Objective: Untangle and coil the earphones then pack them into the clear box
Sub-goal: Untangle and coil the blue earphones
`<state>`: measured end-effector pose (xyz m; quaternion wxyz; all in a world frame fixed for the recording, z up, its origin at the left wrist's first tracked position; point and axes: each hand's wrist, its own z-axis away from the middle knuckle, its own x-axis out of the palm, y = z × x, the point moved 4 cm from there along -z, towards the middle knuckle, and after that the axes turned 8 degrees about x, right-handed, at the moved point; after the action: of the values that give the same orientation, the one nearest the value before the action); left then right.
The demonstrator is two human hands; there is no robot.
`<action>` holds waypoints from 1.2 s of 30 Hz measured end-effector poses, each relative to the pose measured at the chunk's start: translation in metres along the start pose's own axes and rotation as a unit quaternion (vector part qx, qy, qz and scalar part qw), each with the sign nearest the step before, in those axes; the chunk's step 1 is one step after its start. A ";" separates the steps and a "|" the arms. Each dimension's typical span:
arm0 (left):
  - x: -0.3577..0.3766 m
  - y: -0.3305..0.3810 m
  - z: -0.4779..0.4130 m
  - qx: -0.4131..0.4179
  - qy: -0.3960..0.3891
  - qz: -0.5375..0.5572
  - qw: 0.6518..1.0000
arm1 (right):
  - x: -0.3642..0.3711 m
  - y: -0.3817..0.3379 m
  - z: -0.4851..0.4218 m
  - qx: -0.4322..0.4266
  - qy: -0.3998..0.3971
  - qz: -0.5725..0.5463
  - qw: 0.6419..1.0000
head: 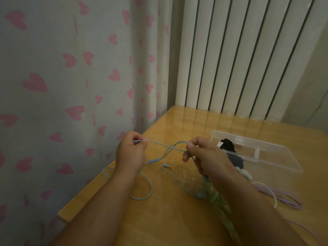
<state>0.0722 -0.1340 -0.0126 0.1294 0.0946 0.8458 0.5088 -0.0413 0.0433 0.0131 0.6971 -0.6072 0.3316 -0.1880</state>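
Note:
Blue earphones [165, 147] stretch between my two hands above the wooden table [168, 219]. My left hand [130, 153] pinches one end of the cord near the table's left edge. My right hand [206, 157] pinches the crossing strands and holds more cord that runs down under my wrist. A loop of the blue cord [147, 189] lies on the table below my left forearm, and its plug [166, 166] rests between my hands. The clear box [266, 153] lies open at the right, behind my right hand.
A black, grey and white object [230, 148] sits at the near corner of the clear box. Purple and white earphones [284, 199] lie coiled at the right. A clear plastic wrapper [193, 185] lies under my right forearm. Heart-print curtain [71, 86] hangs left; a radiator stands behind.

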 end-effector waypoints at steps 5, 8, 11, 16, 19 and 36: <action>-0.020 0.000 -0.004 -0.023 0.077 -0.094 0.992 | -0.008 -0.002 0.000 -0.051 0.074 0.081 0.993; -0.017 0.002 -0.001 -0.015 0.005 -0.170 0.985 | -0.007 -0.002 -0.002 -0.071 0.081 0.072 0.992; -0.010 0.000 0.002 -0.020 -0.077 -0.228 0.970 | -0.003 -0.001 -0.003 -0.080 0.080 0.056 0.992; 0.002 0.008 0.011 0.082 -0.150 -0.340 0.925 | 0.002 0.003 -0.004 -0.074 0.074 0.038 0.994; 0.012 0.017 0.015 0.191 -0.184 -0.281 0.922 | 0.005 0.003 -0.004 -0.068 0.071 0.019 0.995; 0.025 0.030 0.031 0.264 -0.265 -0.082 0.924 | 0.009 0.000 -0.002 -0.075 0.069 0.007 0.995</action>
<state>0.0596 -0.0869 -0.0035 0.3605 0.1871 0.8892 0.2106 -0.0363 0.0360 0.0106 0.6263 -0.6412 0.3964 -0.1986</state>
